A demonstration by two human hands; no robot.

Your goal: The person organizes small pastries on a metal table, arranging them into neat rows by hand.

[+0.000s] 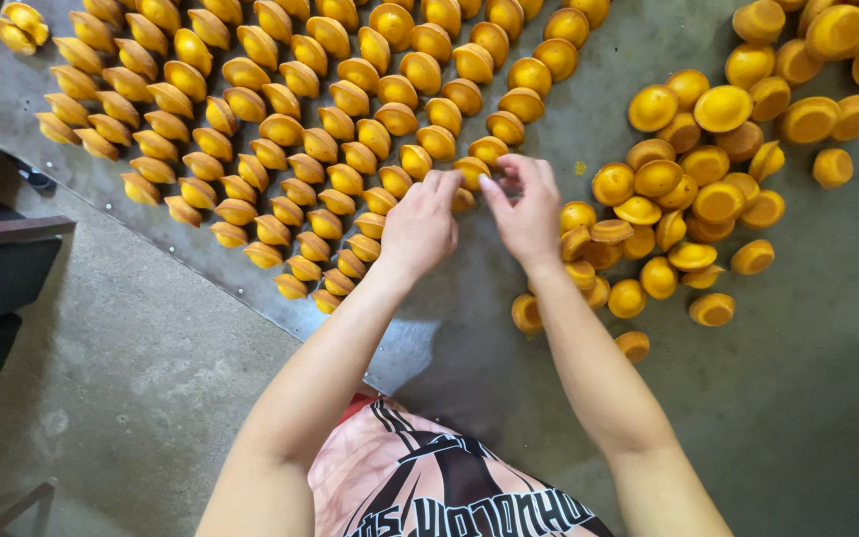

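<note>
Grey metal sheet (12,89) is lying on a concrete floor (131,378), covered in neat rows of orange caps (251,129). Both hands are meeting at the row's end: left hand (420,227) and right hand (524,214) are pinching one cap (470,171) together, loose pile of caps (678,199) sitting just beside.

Orange-yellow caps (659,179) on a grey metal sheet (589,119); pink shirt (420,487) with black print.

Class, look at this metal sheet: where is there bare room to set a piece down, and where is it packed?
Bare: the sheet strip between the rows and the loose pile, and near the right forearm. Packed: rows, pile, around both hands.
</note>
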